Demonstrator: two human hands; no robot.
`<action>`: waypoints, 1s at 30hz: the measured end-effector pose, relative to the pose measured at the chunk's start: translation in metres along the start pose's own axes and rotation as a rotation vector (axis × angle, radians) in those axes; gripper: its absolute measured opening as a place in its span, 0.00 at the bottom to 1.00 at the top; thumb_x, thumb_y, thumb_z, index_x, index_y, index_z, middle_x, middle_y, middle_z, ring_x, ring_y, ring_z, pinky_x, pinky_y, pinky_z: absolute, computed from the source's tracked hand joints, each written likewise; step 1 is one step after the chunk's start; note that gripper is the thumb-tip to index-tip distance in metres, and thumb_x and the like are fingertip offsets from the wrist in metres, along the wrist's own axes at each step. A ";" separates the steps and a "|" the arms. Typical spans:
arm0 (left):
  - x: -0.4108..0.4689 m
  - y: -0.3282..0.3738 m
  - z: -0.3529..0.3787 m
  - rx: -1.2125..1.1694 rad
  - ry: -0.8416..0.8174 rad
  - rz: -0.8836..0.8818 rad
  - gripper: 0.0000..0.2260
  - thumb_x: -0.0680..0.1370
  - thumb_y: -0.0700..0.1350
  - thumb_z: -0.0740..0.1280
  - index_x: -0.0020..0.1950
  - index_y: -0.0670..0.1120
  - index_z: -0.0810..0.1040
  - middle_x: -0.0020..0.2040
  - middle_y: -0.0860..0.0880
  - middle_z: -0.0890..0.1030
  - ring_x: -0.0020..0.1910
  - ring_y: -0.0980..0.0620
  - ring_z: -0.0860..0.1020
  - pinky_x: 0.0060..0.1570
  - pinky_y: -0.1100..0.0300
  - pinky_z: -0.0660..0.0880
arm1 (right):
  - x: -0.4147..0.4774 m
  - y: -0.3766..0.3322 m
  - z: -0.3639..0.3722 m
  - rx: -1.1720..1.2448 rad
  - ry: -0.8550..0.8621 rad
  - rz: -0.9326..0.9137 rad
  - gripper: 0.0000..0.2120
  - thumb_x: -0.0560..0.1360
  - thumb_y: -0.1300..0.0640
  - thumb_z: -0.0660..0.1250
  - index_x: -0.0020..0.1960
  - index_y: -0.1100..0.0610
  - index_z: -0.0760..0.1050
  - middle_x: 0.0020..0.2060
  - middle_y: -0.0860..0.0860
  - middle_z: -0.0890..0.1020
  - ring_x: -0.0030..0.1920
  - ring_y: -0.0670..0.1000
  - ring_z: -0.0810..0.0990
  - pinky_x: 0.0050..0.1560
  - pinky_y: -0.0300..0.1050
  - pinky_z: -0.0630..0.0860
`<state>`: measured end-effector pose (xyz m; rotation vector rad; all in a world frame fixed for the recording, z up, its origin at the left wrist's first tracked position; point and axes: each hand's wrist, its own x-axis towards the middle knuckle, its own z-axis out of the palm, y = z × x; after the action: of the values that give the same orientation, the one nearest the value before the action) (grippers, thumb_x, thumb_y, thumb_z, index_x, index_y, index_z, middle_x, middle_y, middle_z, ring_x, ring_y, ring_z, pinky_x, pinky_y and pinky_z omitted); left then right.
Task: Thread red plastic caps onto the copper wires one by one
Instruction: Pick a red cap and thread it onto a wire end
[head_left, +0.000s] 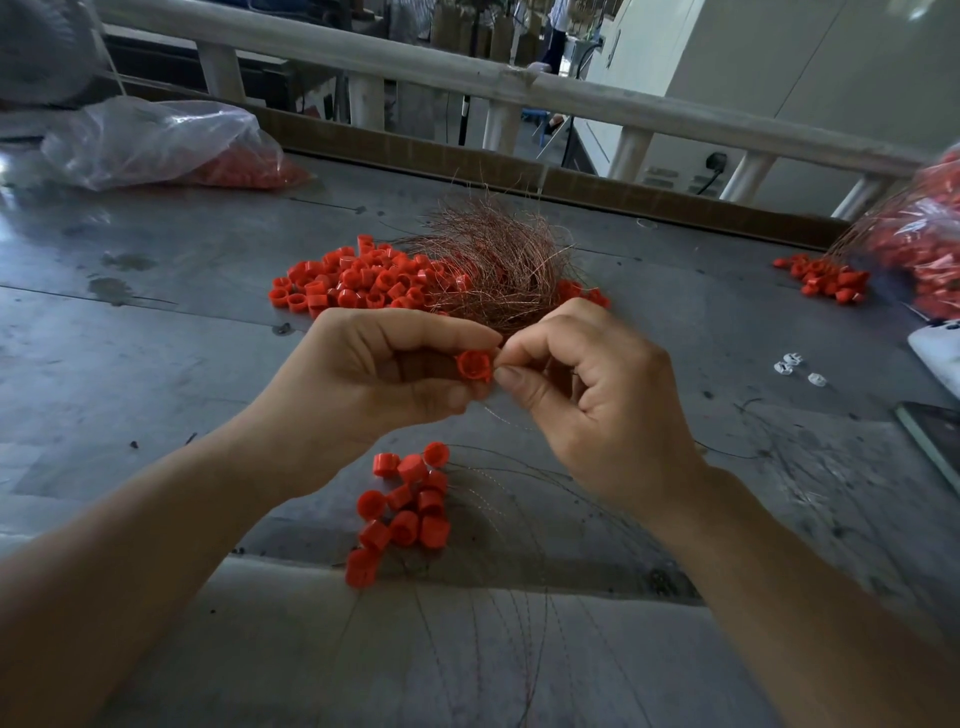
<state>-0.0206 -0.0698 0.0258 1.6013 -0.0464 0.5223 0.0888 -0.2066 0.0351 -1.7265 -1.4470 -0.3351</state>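
the left hand (374, 364) pinches a small red round plastic cap (474, 365) between thumb and fingertips, up off the grey metal worktop (156, 312) and on the near side of the bushy tangle of bare copper wire (493, 260). the right hand (587, 395) is drawn up against the cap, thumb and forefinger nipped together on what i take to be a thin copper wire strand (506, 418), too fine to see at the tips. the cap looks light, hard and a bit slick, so it is best held by its side wall, opening towards the wire. the strand looks limp and quick to kink, so it wants gripping close to its end. nearer than the tangle lies a bunch of red caps on fine wires (405, 509). left of the tangle sits a heap of loose red caps (358, 283).
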 end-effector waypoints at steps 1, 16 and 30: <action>0.000 0.000 0.000 -0.005 -0.003 0.002 0.18 0.62 0.37 0.68 0.50 0.50 0.80 0.41 0.54 0.85 0.40 0.58 0.82 0.40 0.69 0.77 | 0.000 0.000 0.000 -0.003 0.005 0.004 0.02 0.70 0.63 0.69 0.39 0.60 0.79 0.35 0.45 0.73 0.33 0.44 0.71 0.34 0.29 0.66; 0.000 0.001 -0.001 0.081 -0.044 0.064 0.20 0.68 0.35 0.65 0.55 0.53 0.78 0.41 0.57 0.84 0.40 0.60 0.81 0.41 0.69 0.76 | 0.001 0.001 -0.002 -0.012 0.011 0.044 0.02 0.69 0.61 0.69 0.39 0.60 0.80 0.33 0.45 0.74 0.32 0.38 0.69 0.33 0.27 0.65; 0.001 -0.004 -0.003 -0.097 0.003 0.046 0.11 0.65 0.40 0.70 0.46 0.49 0.84 0.42 0.49 0.84 0.41 0.53 0.83 0.41 0.64 0.78 | 0.001 -0.003 -0.003 0.298 -0.031 0.242 0.10 0.69 0.60 0.66 0.42 0.46 0.70 0.32 0.44 0.76 0.32 0.42 0.73 0.33 0.29 0.68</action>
<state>-0.0192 -0.0663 0.0228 1.5075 -0.1044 0.5503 0.0876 -0.2084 0.0389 -1.6427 -1.2224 0.0361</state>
